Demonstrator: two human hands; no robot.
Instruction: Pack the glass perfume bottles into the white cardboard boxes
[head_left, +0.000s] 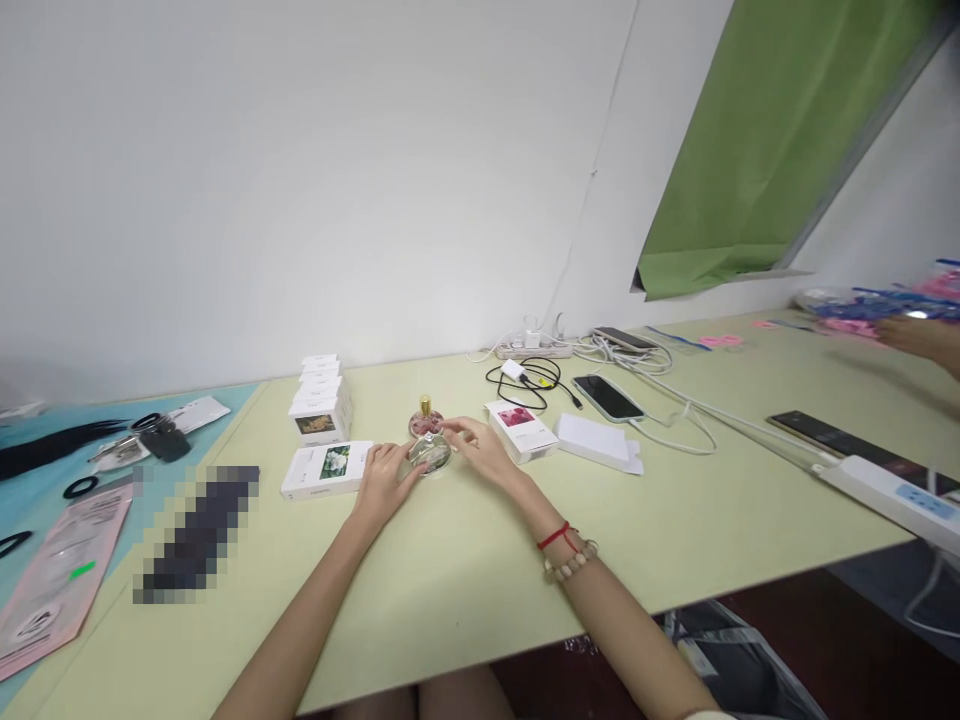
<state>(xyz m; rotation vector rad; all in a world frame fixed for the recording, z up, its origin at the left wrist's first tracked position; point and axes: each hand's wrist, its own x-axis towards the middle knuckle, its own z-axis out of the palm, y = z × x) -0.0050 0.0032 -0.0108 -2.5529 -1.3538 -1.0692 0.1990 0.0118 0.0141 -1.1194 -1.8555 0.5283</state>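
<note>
A clear, rounded perfume bottle is between my two hands, low over the table. My left hand grips its left side, the thumb along the lower front edge. From the right, my right hand has bent fingers at the bottle's upper right, by its neck. Just behind stands a pink perfume bottle with a gold cap. Beside my left hand lies a white box with a white flower picture. To the right of my right hand is a white box with a pink flower picture.
A row of white boxes stands behind at left. An opened white carton, a phone, looped cables and a power strip occupy the right. Another person's hand is at far right.
</note>
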